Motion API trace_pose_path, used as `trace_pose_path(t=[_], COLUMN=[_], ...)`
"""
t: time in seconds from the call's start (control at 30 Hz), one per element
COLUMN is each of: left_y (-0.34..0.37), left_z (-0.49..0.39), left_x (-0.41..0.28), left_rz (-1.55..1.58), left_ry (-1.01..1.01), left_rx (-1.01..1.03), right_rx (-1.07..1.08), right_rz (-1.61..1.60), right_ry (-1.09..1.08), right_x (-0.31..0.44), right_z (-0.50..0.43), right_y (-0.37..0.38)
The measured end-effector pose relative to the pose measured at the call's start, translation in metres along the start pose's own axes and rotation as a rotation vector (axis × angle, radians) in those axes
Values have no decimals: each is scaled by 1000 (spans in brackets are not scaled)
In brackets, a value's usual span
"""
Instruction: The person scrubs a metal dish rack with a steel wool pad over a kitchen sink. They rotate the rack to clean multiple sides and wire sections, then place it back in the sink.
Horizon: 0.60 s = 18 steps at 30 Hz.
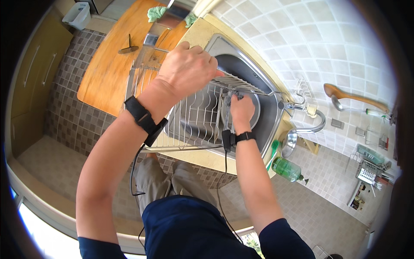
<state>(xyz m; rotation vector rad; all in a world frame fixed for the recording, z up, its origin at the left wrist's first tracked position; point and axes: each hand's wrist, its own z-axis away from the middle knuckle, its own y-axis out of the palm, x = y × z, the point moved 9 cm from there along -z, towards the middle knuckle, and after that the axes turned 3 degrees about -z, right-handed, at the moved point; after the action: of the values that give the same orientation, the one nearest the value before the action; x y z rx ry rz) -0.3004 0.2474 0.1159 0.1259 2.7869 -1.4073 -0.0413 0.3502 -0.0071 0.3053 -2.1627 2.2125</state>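
My left hand [189,66] grips the upper edge of a metal wire dish rack [241,81], which is held tilted over a stainless steel sink [275,121]. The rack's wires spread below and to both sides of that hand. Between the fingers of my right hand [243,110] is a grey scouring pad [235,94], probably steel wool, against the rack's wires. Under this hand, a round pan or basin [257,111] lies in the sink bowl, partly hidden by hand and rack. My left palm hides part of the rack's rim.
A chrome faucet [318,124] curves beside the sink's right end. Close by stand a green pump bottle [286,169] and a green-bristled brush [275,145]. Left of the sink, a wooden tabletop [110,81] bears a round-based metal stand [128,49] and a green cloth [157,14].
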Motion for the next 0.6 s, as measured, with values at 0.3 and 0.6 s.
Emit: trace_pose_path(t=[0.3, 0.6], left_y=[20, 26], left_z=[-11, -34], left_x=[-21, -27], left_rz=[-32, -18], left_ry=[36, 27], left_rx=[243, 330], right_rx=[223, 406], right_rz=[0, -196], right_ry=[18, -50], right_x=[-15, -40], right_z=[-10, -18], right_y=[58, 76])
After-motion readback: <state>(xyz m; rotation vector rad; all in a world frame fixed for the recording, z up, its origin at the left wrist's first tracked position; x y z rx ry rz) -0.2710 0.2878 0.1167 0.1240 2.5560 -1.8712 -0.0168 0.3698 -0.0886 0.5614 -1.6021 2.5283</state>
